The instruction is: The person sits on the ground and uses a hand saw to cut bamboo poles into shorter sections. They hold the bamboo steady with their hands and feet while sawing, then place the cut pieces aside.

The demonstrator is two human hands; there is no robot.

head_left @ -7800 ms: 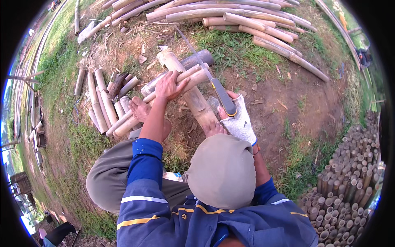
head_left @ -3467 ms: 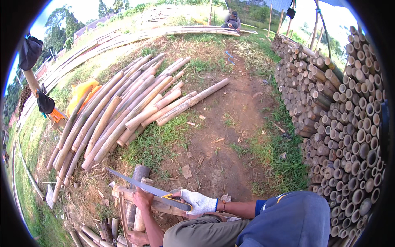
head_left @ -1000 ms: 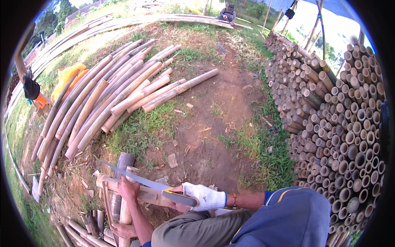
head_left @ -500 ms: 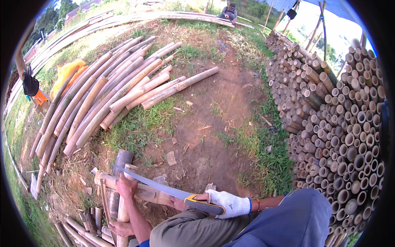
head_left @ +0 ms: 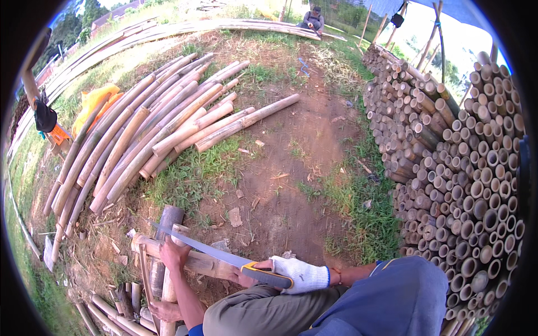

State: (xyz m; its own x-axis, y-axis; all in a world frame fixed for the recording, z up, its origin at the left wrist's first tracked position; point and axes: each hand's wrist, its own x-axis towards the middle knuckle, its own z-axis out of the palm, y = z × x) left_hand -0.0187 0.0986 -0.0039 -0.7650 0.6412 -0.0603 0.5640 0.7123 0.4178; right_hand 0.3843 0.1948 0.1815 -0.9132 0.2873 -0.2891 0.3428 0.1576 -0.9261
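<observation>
My bare left hand (head_left: 175, 253) is closed around a bamboo pole (head_left: 168, 288) near its cut upper end. This pole lies across a thicker horizontal bamboo piece (head_left: 207, 263). In a white knit glove, my right hand (head_left: 307, 276) grips the yellow and dark-grey handle of a handsaw (head_left: 268, 275). Its long blade slants up and left across the pole, just beside my left hand's fingers. I cannot tell whether the teeth are in the bamboo. Bare skin (head_left: 242, 278) shows at the crosspiece's right end, and more by the pole's lower part; both are partly hidden.
A dark bamboo log (head_left: 170, 215) runs beneath the crosspiece. Long poles (head_left: 151, 123) lie heaped ahead on the left, with short offcuts (head_left: 115, 313) nearer me. A tall bamboo stack (head_left: 465, 185) stands on the right. Another person (head_left: 312, 21) crouches far off.
My right hand and the saw have shifted left and slightly upward, pushing the blade farther past the pole. My left hand keeps its grip on the pole. The whole view has shifted slightly.
</observation>
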